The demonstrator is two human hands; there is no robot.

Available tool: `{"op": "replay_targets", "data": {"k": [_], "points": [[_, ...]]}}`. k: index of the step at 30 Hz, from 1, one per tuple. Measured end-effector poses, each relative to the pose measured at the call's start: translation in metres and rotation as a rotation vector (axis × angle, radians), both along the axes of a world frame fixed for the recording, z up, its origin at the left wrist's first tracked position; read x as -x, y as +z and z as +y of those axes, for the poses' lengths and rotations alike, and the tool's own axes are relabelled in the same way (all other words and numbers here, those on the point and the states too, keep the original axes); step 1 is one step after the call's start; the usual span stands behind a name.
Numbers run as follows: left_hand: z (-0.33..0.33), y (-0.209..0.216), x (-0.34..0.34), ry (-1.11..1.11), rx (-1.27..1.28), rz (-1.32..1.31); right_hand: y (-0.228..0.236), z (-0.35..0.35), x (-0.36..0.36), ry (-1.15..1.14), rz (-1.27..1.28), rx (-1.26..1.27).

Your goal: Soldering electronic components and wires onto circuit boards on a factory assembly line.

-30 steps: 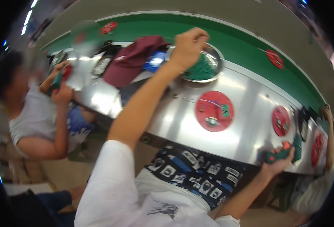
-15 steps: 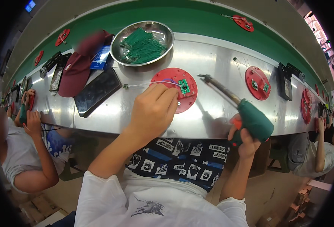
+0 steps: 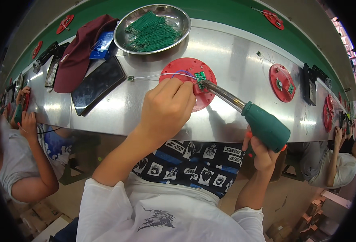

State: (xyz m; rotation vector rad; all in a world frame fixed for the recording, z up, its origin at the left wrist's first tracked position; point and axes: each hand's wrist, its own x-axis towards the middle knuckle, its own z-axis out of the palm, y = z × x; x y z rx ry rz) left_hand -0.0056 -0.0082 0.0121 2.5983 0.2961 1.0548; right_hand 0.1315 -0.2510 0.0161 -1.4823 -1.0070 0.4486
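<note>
On the metal bench, a round red plastic disc [image 3: 180,64] carries a small green circuit board [image 3: 200,76] with thin white wires and a purple wire. My left hand [image 3: 168,103] is over the disc's left part, fingertips pinched together beside the board. Whatever lies between those fingertips is hidden. My right hand [image 3: 262,155] grips a soldering gun [image 3: 267,127] by its green handle. The metal tip of the gun meets the board's lower edge, close to my left fingertips. From the board, the white wires run left to a tiny green board [image 3: 131,78] on the bench.
A steel bowl [image 3: 188,35] of cut green wires [image 3: 155,32] stands behind the disc. Left lie a black phone [image 3: 99,86], a blue box [image 3: 102,46] and a maroon cap [image 3: 79,52]. Another wired red disc [image 3: 282,82] lies right. People work at both sides.
The soldering gun's tip has moved left and onto the circuit board from off to the right. My left hand keeps its pinch beside the board. The whole view has shifted slightly.
</note>
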Motion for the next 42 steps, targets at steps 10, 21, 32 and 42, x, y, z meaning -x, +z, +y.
{"op": "replay_targets", "data": {"k": [10, 21, 32, 42], "points": [[0.001, -0.003, -0.001, -0.003, 0.011, 0.001, 0.002, 0.008, 0.000, -0.096, 0.410, -0.160], [0.001, -0.002, -0.002, -0.002, 0.028, 0.005, 0.002, 0.001, 0.004, -0.038, 0.313, -0.151], [0.001, -0.003, 0.000, -0.005, 0.048, -0.009, 0.005, 0.009, -0.002, -0.039, 0.390, -0.118], [0.002, -0.004, 0.000, -0.006, 0.043, 0.000, -0.001, 0.013, -0.017, -0.177, 0.311, -0.225]]}}
